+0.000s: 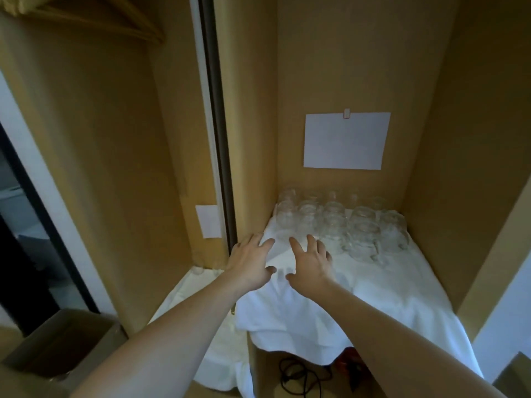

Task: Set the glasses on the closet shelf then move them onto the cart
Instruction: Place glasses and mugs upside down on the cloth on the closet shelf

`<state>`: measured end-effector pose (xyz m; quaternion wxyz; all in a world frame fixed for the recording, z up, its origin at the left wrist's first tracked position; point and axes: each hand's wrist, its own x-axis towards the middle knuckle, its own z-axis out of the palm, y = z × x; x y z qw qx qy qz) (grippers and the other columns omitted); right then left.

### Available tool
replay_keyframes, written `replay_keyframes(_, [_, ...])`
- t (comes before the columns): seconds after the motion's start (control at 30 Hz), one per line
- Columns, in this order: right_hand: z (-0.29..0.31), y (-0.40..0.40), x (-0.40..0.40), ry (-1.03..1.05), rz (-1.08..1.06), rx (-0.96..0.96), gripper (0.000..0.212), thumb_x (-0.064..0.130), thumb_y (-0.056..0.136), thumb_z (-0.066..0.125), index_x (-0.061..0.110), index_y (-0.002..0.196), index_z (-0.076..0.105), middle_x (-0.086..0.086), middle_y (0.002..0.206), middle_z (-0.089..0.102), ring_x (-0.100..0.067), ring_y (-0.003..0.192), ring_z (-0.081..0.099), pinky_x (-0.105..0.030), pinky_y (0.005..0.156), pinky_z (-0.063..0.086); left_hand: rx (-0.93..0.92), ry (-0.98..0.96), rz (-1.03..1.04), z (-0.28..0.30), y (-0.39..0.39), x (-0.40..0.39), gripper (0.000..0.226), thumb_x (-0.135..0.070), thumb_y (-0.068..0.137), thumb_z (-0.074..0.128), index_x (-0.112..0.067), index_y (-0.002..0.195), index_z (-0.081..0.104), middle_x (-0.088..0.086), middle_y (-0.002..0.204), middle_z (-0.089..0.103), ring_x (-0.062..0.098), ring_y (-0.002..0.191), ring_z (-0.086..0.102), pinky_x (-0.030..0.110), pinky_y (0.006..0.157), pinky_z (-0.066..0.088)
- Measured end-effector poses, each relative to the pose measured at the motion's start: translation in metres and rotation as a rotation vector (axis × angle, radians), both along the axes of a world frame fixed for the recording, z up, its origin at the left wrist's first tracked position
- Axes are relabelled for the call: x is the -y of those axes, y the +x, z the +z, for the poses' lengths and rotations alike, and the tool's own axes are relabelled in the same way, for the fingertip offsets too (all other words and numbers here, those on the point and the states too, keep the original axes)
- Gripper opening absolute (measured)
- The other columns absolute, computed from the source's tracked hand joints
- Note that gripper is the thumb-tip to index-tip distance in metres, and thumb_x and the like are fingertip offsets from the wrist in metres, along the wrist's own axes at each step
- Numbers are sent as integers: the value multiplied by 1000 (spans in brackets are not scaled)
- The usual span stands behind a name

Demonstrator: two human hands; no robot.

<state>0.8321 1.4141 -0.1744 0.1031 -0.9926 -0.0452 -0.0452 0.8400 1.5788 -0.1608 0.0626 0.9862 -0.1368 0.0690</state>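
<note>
Ahead, glasses [342, 222] against back wall [339, 67].

A bedroom or hotel-room closet: tan wooden walls [359, 67], a sliding-door track [214, 110], wooden hangers [100, 21] overhead, and a shelf [388, 282] under white cloth.

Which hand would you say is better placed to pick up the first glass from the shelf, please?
Probably the right hand: its open fingers lie beside the nearest glasses on the white cloth. The left hand, also open, sits nearer the shelf's left wall, farther from them.
</note>
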Motion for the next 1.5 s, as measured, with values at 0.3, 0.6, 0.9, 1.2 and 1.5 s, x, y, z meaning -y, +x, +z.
replay_keyframes(0.3, [-9,-55,-76,5,68,-24,86,39,91,67,28,158,14,-16,162,11,-36,146,20,-44,116,30,-27,-37,78,-3,-66,-83,72,-42,96,63,-24,157,30,9,164,24,28,153,16,45,119,27])
replay_keyframes(0.6, [-34,-79,-176,36,193,-100,86,38,88,69,30,156,16,-14,160,15,-35,144,24,-41,112,35,-73,-9,196,-25,-107,-176,72,-46,96,61,-29,157,27,6,165,23,28,152,16,45,119,28])
replay_keyframes(0.9, [-59,-48,-246,22,270,-191,87,38,91,67,29,158,12,-14,160,12,-38,146,18,-45,115,35,-175,-10,313,-51,-83,-248,73,-49,96,61,-28,157,28,8,164,25,31,151,21,48,119,28])
replay_keyframes(1.2, [-92,36,-300,16,285,-271,84,40,92,66,28,157,15,-14,159,16,-35,142,27,-42,107,40,-237,-31,350,-92,-1,-298,71,-50,93,63,-27,153,33,7,159,32,30,145,31,48,115,35])
replay_keyframes(1.5, [-121,115,-330,18,253,-373,84,40,91,67,27,156,17,-13,155,21,-35,139,30,-41,104,41,-335,-51,336,-122,85,-331,73,-50,94,62,-25,155,29,8,163,26,31,149,23,50,117,32])
